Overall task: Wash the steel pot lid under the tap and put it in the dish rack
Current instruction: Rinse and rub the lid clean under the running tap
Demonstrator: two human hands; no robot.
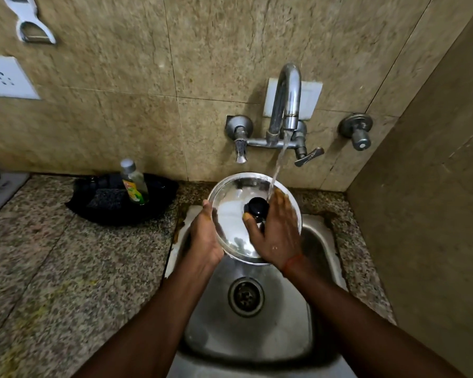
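With the steel pot lid [231, 214] tilted over the sink's [322, 241] back edge under the tap [287, 99], the left hand [205, 236] should keep its fingers clamped on the rim while the right hand [276, 233], flat and spread, rubs around the knob [257, 207] so the stream [277, 165] sheets off.

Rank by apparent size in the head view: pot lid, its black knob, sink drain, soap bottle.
1. Pot lid
2. Soap bottle
3. Sink drain, though it lies nearer the camera
4. Black knob, partly hidden by the right hand
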